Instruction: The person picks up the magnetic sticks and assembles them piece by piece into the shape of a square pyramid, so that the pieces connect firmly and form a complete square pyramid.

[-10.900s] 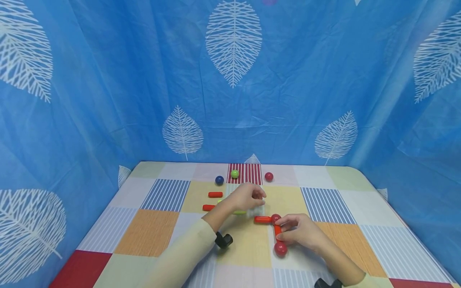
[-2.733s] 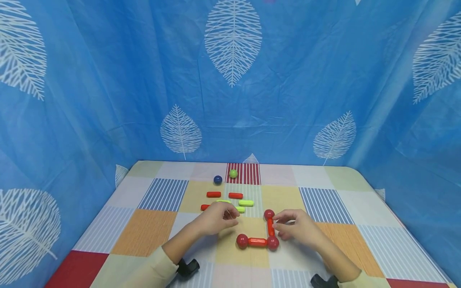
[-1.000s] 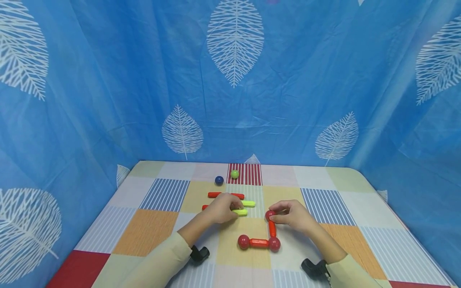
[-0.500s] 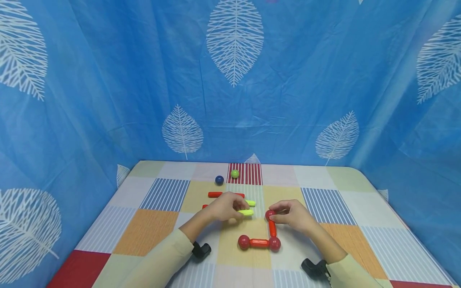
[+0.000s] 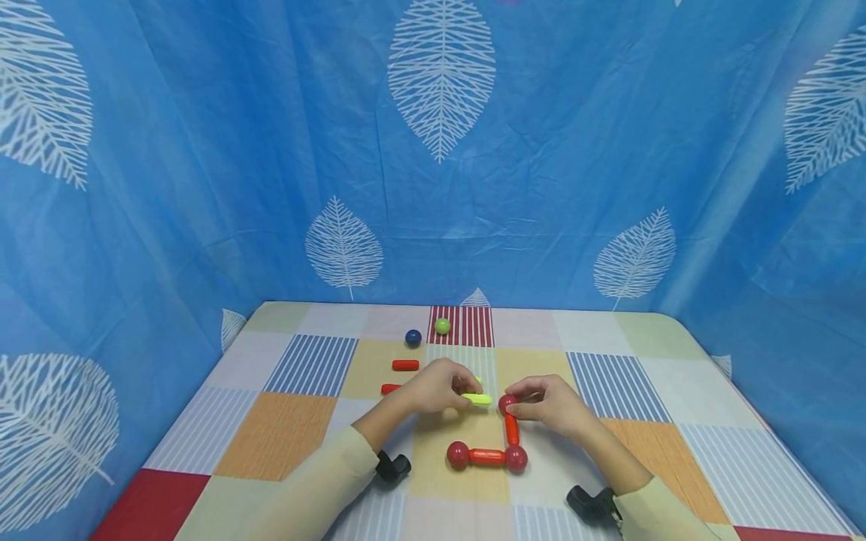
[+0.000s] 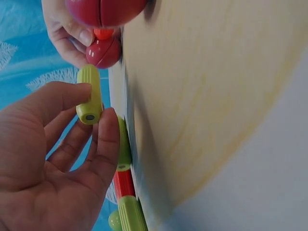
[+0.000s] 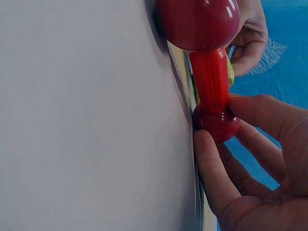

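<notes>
My left hand (image 5: 440, 387) pinches a yellow-green magnetic rod (image 6: 90, 94) between thumb and fingers, raised above the cloth. The rod's near end shows a grey metal disc; its far end points toward a dark red ball (image 5: 507, 404). Thumb and fingers of my right hand (image 5: 551, 402) hold that ball. From it a red rod (image 5: 512, 430) runs toward me to a second red ball (image 5: 516, 459) at the corner. Another red rod (image 5: 487, 457) leads left from there to a third red ball (image 5: 458, 454), making an L on the table.
A blue ball (image 5: 413, 338) and a green ball (image 5: 443, 326) lie at the back. Two loose red rods (image 5: 406, 365) show left of my left hand. Behind it are more yellow-green rods (image 6: 123, 144) and a red one (image 6: 124, 184), partly hidden in the head view.
My left hand has picked up the yellow-green rod and carried it right, close to the far red ball. My right hand, earlier at the red rod, now holds that ball steadily.
</notes>
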Motion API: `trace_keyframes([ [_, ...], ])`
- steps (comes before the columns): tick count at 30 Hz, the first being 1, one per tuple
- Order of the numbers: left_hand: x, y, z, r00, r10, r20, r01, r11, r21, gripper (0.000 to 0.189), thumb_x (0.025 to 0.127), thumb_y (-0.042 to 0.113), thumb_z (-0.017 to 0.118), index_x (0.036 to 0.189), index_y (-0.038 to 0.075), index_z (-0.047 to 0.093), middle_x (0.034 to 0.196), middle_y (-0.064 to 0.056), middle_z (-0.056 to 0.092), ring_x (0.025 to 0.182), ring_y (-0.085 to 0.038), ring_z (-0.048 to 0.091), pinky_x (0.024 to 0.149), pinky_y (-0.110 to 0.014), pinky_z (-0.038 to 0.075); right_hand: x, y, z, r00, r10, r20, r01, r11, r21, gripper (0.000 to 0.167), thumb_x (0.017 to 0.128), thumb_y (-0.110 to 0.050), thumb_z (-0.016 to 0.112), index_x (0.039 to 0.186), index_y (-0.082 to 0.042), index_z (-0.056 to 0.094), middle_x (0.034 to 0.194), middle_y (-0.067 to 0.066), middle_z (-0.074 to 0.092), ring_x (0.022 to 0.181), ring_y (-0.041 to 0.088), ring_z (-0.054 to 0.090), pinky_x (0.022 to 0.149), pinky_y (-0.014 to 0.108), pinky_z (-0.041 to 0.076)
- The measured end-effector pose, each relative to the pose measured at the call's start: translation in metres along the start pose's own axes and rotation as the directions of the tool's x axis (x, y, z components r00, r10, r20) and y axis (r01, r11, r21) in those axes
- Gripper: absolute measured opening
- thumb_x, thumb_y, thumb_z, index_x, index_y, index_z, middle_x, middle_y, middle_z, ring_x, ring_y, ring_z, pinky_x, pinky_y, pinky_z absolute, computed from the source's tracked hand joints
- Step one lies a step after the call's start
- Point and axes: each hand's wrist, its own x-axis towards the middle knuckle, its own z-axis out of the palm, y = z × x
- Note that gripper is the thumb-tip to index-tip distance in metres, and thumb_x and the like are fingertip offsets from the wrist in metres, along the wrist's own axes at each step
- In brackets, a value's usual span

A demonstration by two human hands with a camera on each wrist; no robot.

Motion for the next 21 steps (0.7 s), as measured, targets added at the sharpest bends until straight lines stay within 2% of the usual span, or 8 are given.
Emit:
trace_keyframes([
  [11, 0.006, 0.005, 0.012, 1.000, -0.010, 0.006, 0.010, 1.000, -0.008, 0.018, 0.084, 0.003, 0.081, 0.095, 0.018, 0.081, 0.088, 0.007, 0.076, 0.080, -0.005, 0.062, 0.077, -0.021, 0.053, 0.001, 0.001, -0.002, 0.999, 0.036, 0.000, -0.036, 0.999, 0.005, 0.029, 0.085, -0.018, 0.084, 0.112, -0.010, 0.077, 0.109, 0.006, 0.076, 0.098, 0.021, 0.067, 0.082, 0.035, 0.061],
  [17, 0.008, 0.006, 0.014, 0.999, -0.045, 0.011, 0.045, 0.999, -0.010, 0.018, 0.085, 0.004, 0.080, 0.095, 0.019, 0.081, 0.086, 0.010, 0.073, 0.079, -0.007, 0.059, 0.074, -0.021, 0.052, 0.001, 0.000, -0.002, 0.999, 0.035, 0.004, -0.035, 0.999, 0.011, 0.029, 0.085, -0.018, 0.083, 0.111, -0.010, 0.077, 0.109, 0.006, 0.075, 0.098, 0.021, 0.067, 0.082, 0.035, 0.061],
  [21, 0.008, 0.007, 0.015, 0.999, -0.045, 0.008, 0.045, 0.999, -0.007, 0.018, 0.084, 0.003, 0.081, 0.094, 0.018, 0.080, 0.085, 0.009, 0.073, 0.078, -0.006, 0.059, 0.073, -0.021, 0.052, 0.001, 0.000, -0.002, 0.999, 0.043, 0.000, -0.043, 0.999, 0.012, 0.028, 0.084, -0.017, 0.084, 0.111, -0.010, 0.078, 0.108, 0.005, 0.075, 0.096, 0.020, 0.067, 0.081, 0.034, 0.061],
])
